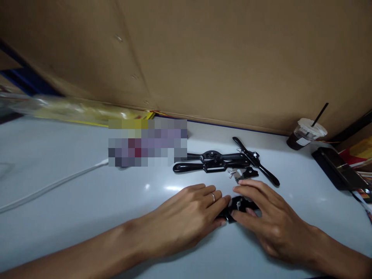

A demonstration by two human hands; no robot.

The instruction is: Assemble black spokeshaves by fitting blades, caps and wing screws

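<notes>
In the head view, my left hand (194, 209) is closed around one handle of a black spokeshave (239, 204) low over the table. My right hand (270, 221) grips its other side, with the fingers curled about the middle where a small silver screw shows. Both handles are mostly hidden by my hands. Just beyond my right fingertips lie a loose black cap plate (251, 172) and a silver wing screw (231, 173). Two black spokeshave bodies (188, 167) lie side by side behind them. A further spokeshave (269, 175) with silver screws rests diagonally to their right.
A lidded plastic cup (299, 135) of dark drink with a straw stands at back right. Near it is a dark phone-like device (334, 166). A pixelated item (151, 143) and a white cable (58, 186) lie left. Yellow wrapped packaging (81, 110) borders the brown back panel.
</notes>
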